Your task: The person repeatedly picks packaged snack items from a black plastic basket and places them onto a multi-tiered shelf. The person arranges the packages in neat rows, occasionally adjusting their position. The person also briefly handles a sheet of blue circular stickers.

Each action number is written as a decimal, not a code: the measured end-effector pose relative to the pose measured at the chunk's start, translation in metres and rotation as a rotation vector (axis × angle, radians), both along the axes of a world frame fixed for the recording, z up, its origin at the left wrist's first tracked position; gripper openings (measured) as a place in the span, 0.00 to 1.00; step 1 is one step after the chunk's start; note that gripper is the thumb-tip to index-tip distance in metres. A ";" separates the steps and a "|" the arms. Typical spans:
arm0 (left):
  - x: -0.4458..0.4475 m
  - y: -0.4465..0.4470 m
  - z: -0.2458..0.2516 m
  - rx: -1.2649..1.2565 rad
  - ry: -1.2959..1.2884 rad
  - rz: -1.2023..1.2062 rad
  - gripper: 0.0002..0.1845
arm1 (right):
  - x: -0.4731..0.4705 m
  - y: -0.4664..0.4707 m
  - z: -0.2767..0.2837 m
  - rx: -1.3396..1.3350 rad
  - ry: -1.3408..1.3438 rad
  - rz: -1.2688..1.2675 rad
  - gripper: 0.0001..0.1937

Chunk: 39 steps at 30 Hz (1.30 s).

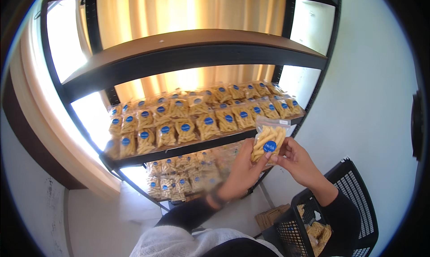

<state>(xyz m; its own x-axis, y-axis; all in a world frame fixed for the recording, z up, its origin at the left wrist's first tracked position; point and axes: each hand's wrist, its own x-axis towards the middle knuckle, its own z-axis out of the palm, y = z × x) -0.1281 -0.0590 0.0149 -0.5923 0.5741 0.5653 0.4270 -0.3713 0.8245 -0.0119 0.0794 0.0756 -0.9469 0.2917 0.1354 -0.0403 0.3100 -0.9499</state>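
Note:
A clear zip-lock bag of pale yellow stick snacks (268, 137) with a round blue label is held upright between both hands, in front of the shelf's right part. My left hand (244, 166) grips its left side and lower edge, the thumb on the front by the label. At the lower right corner, my right hand (295, 161) holds the bag with thumb and curled fingers. Behind it, similar bags (186, 127) stand in rows on the middle shelf (188, 147) of a black metal rack, their labels facing me.
Smaller-piece snack bags (174, 183) fill a lower shelf, partly hidden by my left arm. A black plastic basket (291, 235) holding more snack bags (317, 235) stands at lower right, near folded brown cardboard (271, 216). The upper shelf (201, 38) spans above; a white wall (366, 99) borders the right.

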 end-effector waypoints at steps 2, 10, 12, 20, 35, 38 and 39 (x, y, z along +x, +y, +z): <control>-0.020 -0.004 -0.001 0.012 -0.005 0.022 0.16 | -0.030 0.003 -0.003 -0.035 -0.006 0.024 0.22; -0.106 -0.056 0.000 -0.164 0.370 0.421 0.32 | -0.166 0.036 -0.005 0.146 -0.026 -0.049 0.27; -0.116 -0.073 0.001 -0.196 0.435 0.494 0.31 | -0.197 0.043 -0.009 0.206 -0.042 -0.113 0.27; -0.138 -0.114 -0.012 -0.331 0.549 0.587 0.27 | -0.287 0.047 -0.035 0.326 -0.228 -0.246 0.23; -0.147 -0.117 -0.022 -0.376 0.610 0.549 0.27 | -0.304 0.038 -0.040 0.543 -0.174 -0.134 0.16; -0.144 -0.116 -0.020 -0.381 0.649 0.571 0.26 | -0.292 0.040 -0.027 0.804 -0.133 -0.210 0.19; -0.142 -0.115 -0.020 -0.375 0.653 0.579 0.26 | -0.285 0.041 -0.022 0.812 -0.119 -0.218 0.20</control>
